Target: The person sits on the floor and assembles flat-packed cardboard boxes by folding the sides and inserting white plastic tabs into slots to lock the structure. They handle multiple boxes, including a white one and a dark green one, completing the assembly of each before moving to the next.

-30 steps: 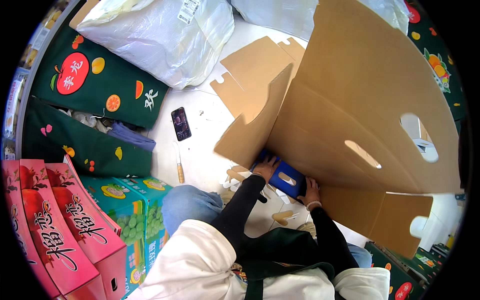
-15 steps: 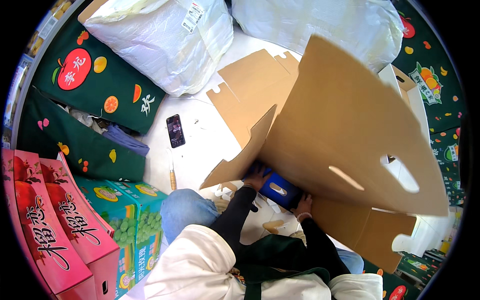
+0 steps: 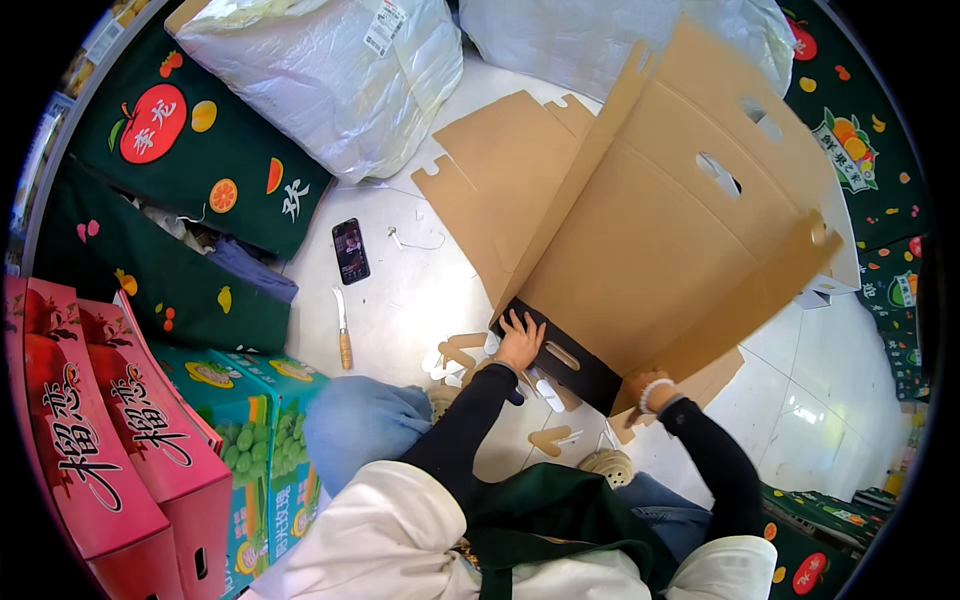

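A partly folded cardboard box (image 3: 690,230) stands in front of me, plain brown inside, with tall walls and oval hand holes. Its near end panel (image 3: 575,368) is dark and has a slot-shaped hole. My left hand (image 3: 520,342) lies on the left part of that dark panel, fingers spread. At the panel's right corner, my right hand (image 3: 643,392) is closed around the box's edge, its fingertips partly hidden. Under and beyond the box lies a flat cardboard sheet (image 3: 510,150) with notched tabs.
A knife (image 3: 344,335) with a wooden handle and a phone (image 3: 351,251) lie on the floor at left. Cardboard cutouts (image 3: 550,440) are scattered by my feet. Pink fruit cartons (image 3: 160,440) stand at left; large plastic-wrapped bundles (image 3: 330,90) stand at the back.
The box's walls have swung away from me and spread, showing more of the inside. My right hand has moved right and slightly up to the panel's corner; the left stays on the panel.
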Available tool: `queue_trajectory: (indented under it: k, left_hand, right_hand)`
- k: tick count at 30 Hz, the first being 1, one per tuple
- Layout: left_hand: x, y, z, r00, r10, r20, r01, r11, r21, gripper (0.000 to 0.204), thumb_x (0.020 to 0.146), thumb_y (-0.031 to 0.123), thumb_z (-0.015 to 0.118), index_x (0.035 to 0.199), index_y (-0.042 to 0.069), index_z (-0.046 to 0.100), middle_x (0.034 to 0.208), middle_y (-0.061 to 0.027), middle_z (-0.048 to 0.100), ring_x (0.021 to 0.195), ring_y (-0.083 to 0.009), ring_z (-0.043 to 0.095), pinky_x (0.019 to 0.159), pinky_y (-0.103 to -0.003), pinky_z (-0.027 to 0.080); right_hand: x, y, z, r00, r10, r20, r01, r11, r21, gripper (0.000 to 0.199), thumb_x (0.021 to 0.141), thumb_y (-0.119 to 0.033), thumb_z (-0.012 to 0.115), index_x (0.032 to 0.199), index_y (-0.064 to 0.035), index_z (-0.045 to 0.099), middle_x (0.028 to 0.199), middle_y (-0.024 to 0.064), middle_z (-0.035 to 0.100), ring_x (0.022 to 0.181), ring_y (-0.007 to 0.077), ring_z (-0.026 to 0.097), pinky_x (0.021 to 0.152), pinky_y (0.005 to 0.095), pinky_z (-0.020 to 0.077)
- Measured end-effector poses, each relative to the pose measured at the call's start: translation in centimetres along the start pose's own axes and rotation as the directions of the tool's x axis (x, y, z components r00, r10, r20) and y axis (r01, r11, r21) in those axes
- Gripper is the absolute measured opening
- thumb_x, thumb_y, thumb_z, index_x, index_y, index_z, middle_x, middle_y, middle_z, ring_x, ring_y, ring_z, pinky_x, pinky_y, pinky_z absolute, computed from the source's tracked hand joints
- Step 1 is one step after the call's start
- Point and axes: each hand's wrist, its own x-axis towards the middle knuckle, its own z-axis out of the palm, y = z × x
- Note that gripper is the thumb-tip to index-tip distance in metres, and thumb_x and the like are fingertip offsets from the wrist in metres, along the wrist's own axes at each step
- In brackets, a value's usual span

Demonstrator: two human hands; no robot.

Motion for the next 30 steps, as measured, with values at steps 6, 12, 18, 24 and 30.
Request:
queue_trajectory:
  k: [6, 12, 18, 24, 30]
  left_hand:
    - [1.8, -4.1, -1.4, 0.997, -0.002, -0.081, -0.001, 0.999, -0.038, 0.032, 0.091, 0.019, 0.047, 0.115, 0.008, 0.066, 0.115, -0.0222, 0.061, 0.11, -0.0532, 0.053, 0.094, -0.068, 0.034]
    - [2.7, -11.2, -3.2, 0.989, -0.024, -0.146, 0.054, 0.978, 0.203, 0.029, 0.085, 0.018, 0.053, 0.107, 0.01, 0.069, 0.113, -0.0163, 0.064, 0.125, -0.0391, 0.046, 0.105, -0.053, 0.03]
    - [2.0, -12.2, -12.0, 0.948, -0.222, -0.227, 0.034, 0.781, -0.623, 0.056, 0.075, 0.012, 0.058, 0.131, 0.007, 0.051, 0.129, -0.0163, 0.052, 0.132, -0.0366, 0.036, 0.11, -0.055, 0.023]
    - [-0.4, -10.6, -14.9, 0.995, 0.061, 0.078, -0.007, 0.829, -0.56, 0.08, 0.064, 0.032, 0.074, 0.134, 0.006, 0.047, 0.131, -0.0177, 0.051, 0.132, -0.0382, 0.036, 0.111, -0.059, 0.018]
    - [-2.0, -5.0, -11.0, 0.975, 0.096, -0.203, -0.162, 0.925, -0.343, 0.085, 0.058, 0.04, 0.083, 0.131, 0.01, 0.051, 0.122, -0.0117, 0.056, 0.129, -0.0318, 0.041, 0.111, -0.058, 0.017]
  right_hand:
    - [3.3, 9.5, 4.6, 0.72, -0.186, -0.669, -0.096, 0.928, -0.361, 0.014, 0.079, -0.019, 0.058, 0.089, -0.0126, 0.065, 0.093, 0.003, 0.063, 0.099, 0.02, 0.057, 0.087, 0.0358, 0.0415]
    - [5.5, 8.1, 0.9, 0.659, -0.229, -0.716, 0.043, 0.962, -0.268, 0.008, 0.079, -0.014, 0.056, 0.085, -0.011, 0.06, 0.084, 0.0051, 0.064, 0.081, 0.0226, 0.063, 0.074, 0.0337, 0.0477]
    - [6.1, 0.3, -4.4, 0.643, -0.055, -0.764, 0.087, 0.996, 0.001, 0.014, 0.082, -0.013, 0.053, 0.094, -0.0087, 0.06, 0.078, 0.0111, 0.067, 0.072, 0.0253, 0.068, 0.059, 0.0376, 0.0522]
    - [6.7, -5.6, -11.1, 0.386, -0.006, -0.922, 0.461, 0.867, 0.188, 0.024, 0.079, -0.01, 0.057, 0.103, -0.0082, 0.059, 0.082, 0.0118, 0.067, 0.075, 0.0301, 0.067, 0.065, 0.0415, 0.0529]
    - [9.8, 8.2, -9.2, 0.115, 0.245, -0.963, 0.089, 0.963, 0.256, 0.036, 0.081, -0.011, 0.059, 0.117, -0.0054, 0.055, 0.113, 0.0157, 0.059, 0.104, 0.0323, 0.056, 0.086, 0.041, 0.0456]
